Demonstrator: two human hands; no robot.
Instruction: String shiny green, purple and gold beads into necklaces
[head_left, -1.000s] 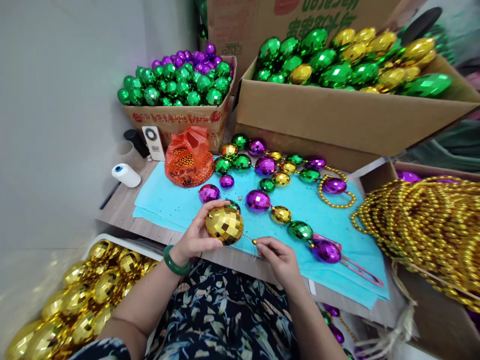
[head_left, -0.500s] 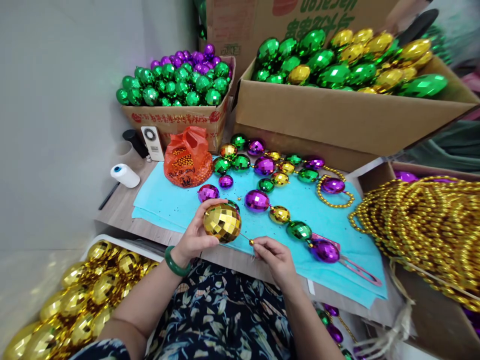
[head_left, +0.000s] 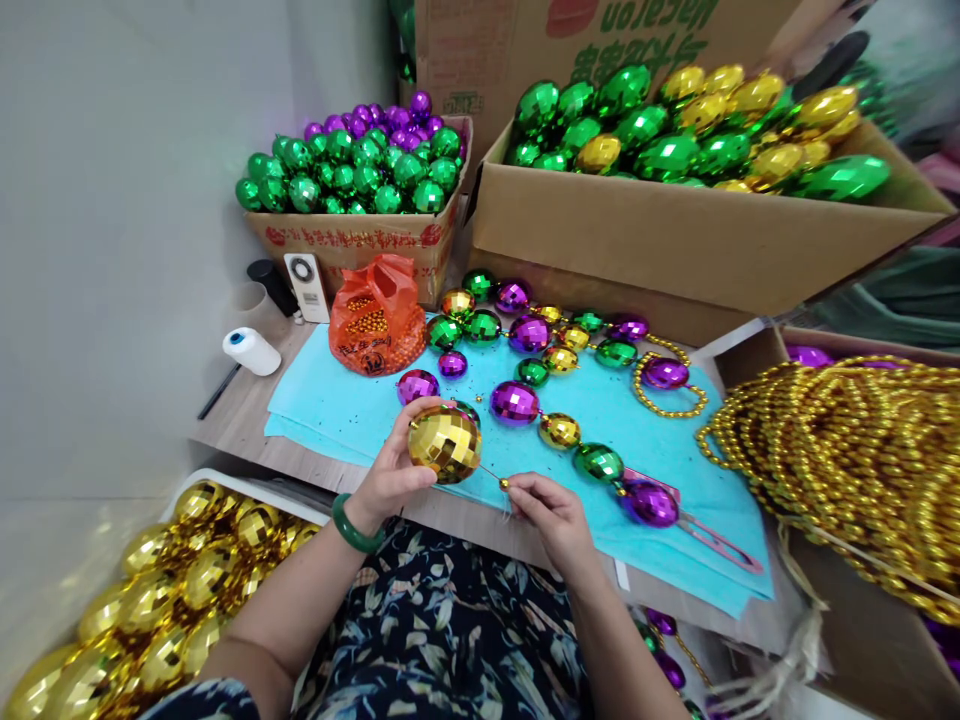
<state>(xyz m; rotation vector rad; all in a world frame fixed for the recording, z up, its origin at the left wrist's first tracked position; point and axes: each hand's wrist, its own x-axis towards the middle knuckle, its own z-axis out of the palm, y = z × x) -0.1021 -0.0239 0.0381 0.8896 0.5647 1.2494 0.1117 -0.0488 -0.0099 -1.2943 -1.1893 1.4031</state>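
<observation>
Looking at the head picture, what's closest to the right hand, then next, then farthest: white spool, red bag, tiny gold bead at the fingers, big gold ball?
From the right hand:
1. Tiny gold bead: right at its fingertips.
2. Big gold ball: leftward, in the left hand.
3. Red bag: farther back, left.
4. White spool: farthest left.

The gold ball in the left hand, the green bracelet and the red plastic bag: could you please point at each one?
Gold ball (head_left: 445, 444): head view, middle of its faceted side.
Green bracelet (head_left: 346, 529): head view, lower outer band.
Red plastic bag (head_left: 380, 343): head view, front.
</observation>
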